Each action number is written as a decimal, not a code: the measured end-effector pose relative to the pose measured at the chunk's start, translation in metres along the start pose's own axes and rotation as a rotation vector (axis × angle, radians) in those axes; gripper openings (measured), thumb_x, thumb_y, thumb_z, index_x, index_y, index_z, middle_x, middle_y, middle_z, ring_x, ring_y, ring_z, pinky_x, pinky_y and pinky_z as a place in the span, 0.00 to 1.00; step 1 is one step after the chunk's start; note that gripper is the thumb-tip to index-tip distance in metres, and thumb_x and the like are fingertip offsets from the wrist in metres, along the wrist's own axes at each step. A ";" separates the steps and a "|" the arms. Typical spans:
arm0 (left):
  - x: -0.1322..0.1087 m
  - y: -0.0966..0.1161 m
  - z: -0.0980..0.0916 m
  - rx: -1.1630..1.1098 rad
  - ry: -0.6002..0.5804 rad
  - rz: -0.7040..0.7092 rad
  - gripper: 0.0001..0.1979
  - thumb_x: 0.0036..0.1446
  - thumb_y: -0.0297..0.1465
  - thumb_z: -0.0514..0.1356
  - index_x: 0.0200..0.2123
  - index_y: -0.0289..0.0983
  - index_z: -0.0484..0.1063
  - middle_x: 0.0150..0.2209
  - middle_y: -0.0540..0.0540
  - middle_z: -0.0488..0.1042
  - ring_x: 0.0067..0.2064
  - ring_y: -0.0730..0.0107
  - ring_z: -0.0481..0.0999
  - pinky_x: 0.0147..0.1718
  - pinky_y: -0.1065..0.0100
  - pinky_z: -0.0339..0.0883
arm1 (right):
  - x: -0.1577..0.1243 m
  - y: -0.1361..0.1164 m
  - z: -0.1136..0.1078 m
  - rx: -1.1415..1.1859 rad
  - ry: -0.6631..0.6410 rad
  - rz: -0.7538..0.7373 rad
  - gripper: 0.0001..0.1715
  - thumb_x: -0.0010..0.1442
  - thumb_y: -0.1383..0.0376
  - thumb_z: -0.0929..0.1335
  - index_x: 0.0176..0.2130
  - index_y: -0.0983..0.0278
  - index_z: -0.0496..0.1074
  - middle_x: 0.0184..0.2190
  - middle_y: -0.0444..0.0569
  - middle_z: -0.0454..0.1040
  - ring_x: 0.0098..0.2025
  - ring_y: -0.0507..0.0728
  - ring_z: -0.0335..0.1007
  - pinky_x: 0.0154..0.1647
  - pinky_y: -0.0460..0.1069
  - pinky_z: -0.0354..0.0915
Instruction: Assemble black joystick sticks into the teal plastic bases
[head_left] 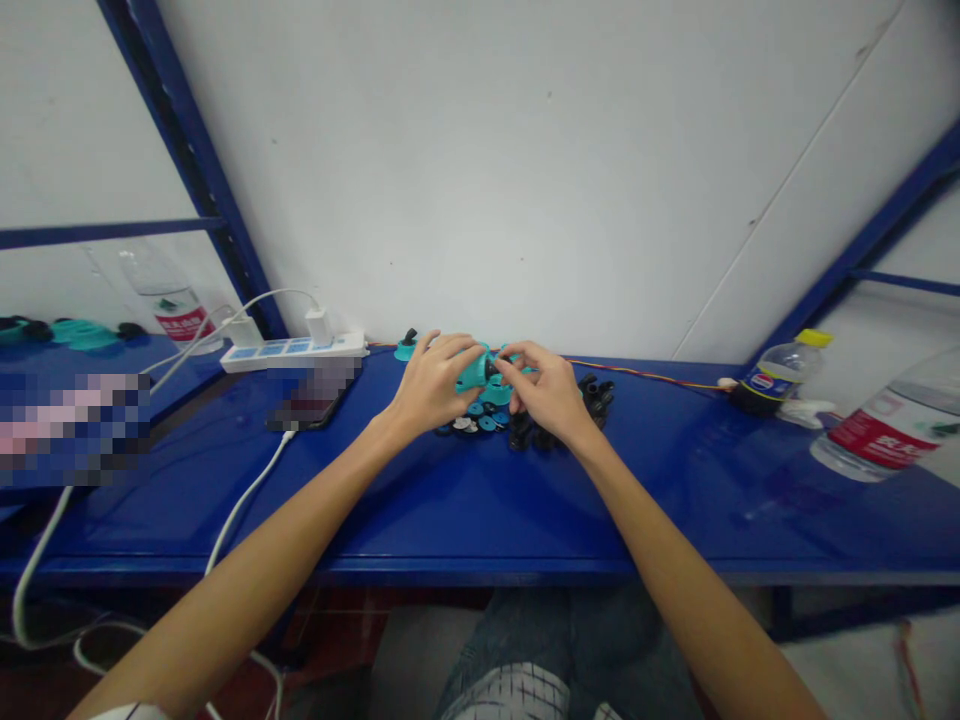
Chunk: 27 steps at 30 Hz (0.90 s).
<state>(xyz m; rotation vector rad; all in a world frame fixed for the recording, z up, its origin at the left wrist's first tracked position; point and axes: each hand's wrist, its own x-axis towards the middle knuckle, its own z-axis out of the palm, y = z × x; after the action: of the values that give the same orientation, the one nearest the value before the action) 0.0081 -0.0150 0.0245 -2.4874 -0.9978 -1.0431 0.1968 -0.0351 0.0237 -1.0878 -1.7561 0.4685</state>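
Observation:
Above the blue table point(480, 510), my left hand point(437, 380) is closed around a turquoise plastic cup-like part point(472, 377), which is tipped so one end faces right. At that end, the fingertips of my right hand point(553, 392) pinch a small black plastic piece point(491, 368), touching the turquoise part. Beneath my hands lie several small blue, white and black discs point(487, 422). Loose black plastic pieces point(598, 398) are heaped beside and under my right hand. Another turquoise part with a black piece on top point(406, 347) stands behind my left hand. More turquoise shows between my hands, partly covered.
Left on the table are a white power strip point(296, 352) with chargers, a phone point(319, 395) on a white cable, and a water bottle point(176, 305). A cola bottle point(780, 375) and large water bottle point(889, 425) stand right. Thin wires point(645, 373) run along the white wall.

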 end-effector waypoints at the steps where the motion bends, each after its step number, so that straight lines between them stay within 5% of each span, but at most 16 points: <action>1: 0.000 0.000 -0.001 0.011 -0.001 -0.021 0.21 0.52 0.32 0.64 0.51 0.36 0.73 0.52 0.37 0.75 0.55 0.52 0.73 0.60 0.45 0.55 | -0.001 -0.001 0.000 0.003 -0.019 -0.027 0.15 0.62 0.55 0.65 0.44 0.62 0.72 0.29 0.44 0.75 0.17 0.50 0.68 0.20 0.45 0.62; 7: 0.001 0.000 -0.003 0.003 -0.007 -0.122 0.18 0.51 0.39 0.65 0.44 0.37 0.76 0.46 0.40 0.79 0.51 0.54 0.76 0.61 0.45 0.53 | -0.001 -0.004 0.000 -0.030 -0.073 -0.166 0.09 0.61 0.62 0.65 0.42 0.62 0.71 0.41 0.49 0.76 0.25 0.50 0.71 0.28 0.47 0.68; 11: 0.002 0.001 -0.003 -0.071 0.007 -0.138 0.20 0.50 0.40 0.66 0.44 0.37 0.77 0.45 0.41 0.80 0.48 0.55 0.78 0.57 0.48 0.59 | 0.000 -0.004 0.000 -0.048 0.009 -0.168 0.09 0.62 0.58 0.66 0.35 0.62 0.70 0.36 0.48 0.76 0.28 0.51 0.71 0.31 0.47 0.67; 16: 0.003 0.000 -0.002 -0.198 0.052 -0.155 0.19 0.50 0.41 0.67 0.42 0.37 0.78 0.39 0.43 0.81 0.41 0.59 0.79 0.43 0.61 0.70 | 0.000 -0.004 -0.001 -0.019 0.073 -0.095 0.14 0.62 0.56 0.66 0.44 0.61 0.70 0.36 0.46 0.75 0.25 0.50 0.70 0.29 0.46 0.66; 20: 0.002 -0.002 -0.002 -0.259 0.084 -0.153 0.21 0.49 0.41 0.67 0.45 0.36 0.78 0.42 0.43 0.81 0.42 0.59 0.79 0.45 0.62 0.71 | 0.002 -0.002 -0.003 -0.055 0.049 -0.055 0.16 0.62 0.54 0.65 0.38 0.64 0.74 0.28 0.48 0.75 0.28 0.53 0.70 0.28 0.47 0.66; 27: 0.002 -0.002 -0.001 -0.323 0.062 -0.092 0.23 0.49 0.39 0.69 0.47 0.36 0.77 0.44 0.42 0.81 0.45 0.59 0.79 0.46 0.61 0.71 | 0.003 -0.002 -0.005 0.024 0.077 -0.133 0.17 0.61 0.56 0.66 0.46 0.62 0.75 0.44 0.52 0.76 0.35 0.53 0.72 0.31 0.47 0.67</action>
<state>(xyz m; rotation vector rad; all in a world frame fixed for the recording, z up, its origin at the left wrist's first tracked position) 0.0069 -0.0132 0.0263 -2.6584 -1.0027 -1.4004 0.1996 -0.0344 0.0286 -0.9534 -1.7383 0.3600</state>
